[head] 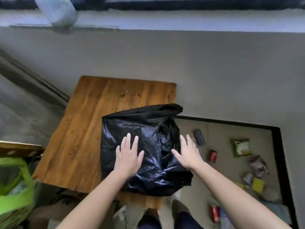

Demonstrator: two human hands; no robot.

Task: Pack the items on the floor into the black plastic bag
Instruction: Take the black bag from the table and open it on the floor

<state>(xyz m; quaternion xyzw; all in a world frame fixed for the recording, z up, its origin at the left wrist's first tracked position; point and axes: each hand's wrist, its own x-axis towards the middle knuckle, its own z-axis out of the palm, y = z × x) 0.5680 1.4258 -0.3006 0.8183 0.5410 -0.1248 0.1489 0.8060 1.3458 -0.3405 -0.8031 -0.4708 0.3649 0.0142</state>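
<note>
In your head view, your left hand (128, 156) lies flat, fingers spread straight, on the crinkled, glossy black plastic bag (145, 129) atop the grained wooden surface (99, 121), your right hand (189, 154) likewise splayed at its right edge, a crumpled green packet (241, 147) on the floor (222, 171) nearby.

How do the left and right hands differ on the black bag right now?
The left hand lies flat on the middle of the black bag; the right hand sits at its right edge. The left hand's fingers lie over the plastic; the right hand's reach past it. Both are open, fingers straight, holding nothing.
</note>
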